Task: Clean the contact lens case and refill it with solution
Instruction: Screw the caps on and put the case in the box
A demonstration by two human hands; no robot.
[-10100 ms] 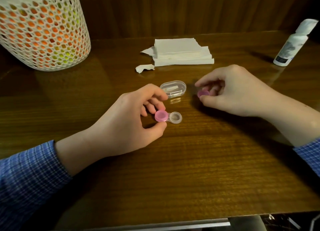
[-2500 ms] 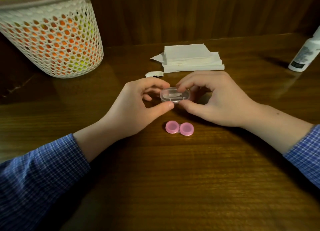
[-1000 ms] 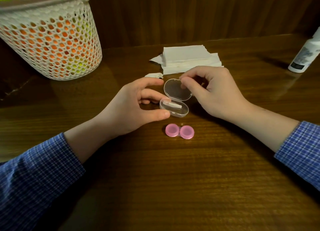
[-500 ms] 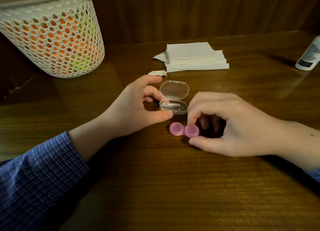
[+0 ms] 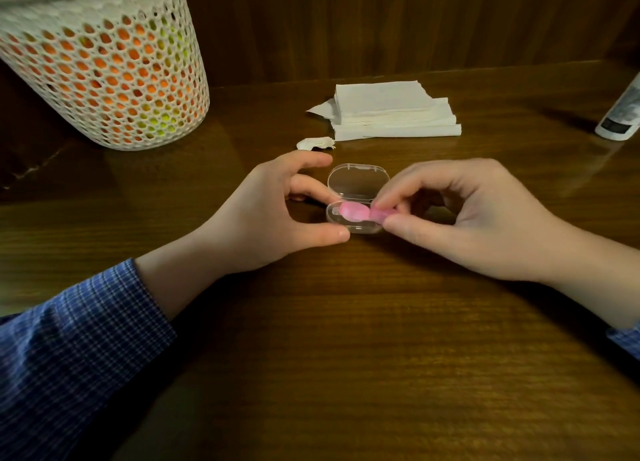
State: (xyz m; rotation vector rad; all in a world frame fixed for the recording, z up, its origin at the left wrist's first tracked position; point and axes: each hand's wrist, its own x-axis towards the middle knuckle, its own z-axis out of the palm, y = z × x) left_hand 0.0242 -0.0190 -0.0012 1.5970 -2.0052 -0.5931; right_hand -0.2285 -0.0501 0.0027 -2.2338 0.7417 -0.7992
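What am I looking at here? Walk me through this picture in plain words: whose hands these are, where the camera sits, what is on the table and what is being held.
There is no machine here. A person wears one camera on the head, so it looks forward and down at their own two bare hands above a wooden table.

The left hand steadies a small clear plastic box whose hinged lid stands open. The right hand pinches a pink contact lens case by one end and holds it over the open box, partly inside.

Farther back lie a stack of white tissues and a torn tissue scrap. A white mesh basket stands at the far left. A white bottle, presumably the solution, stands at the right edge, partly cut off.
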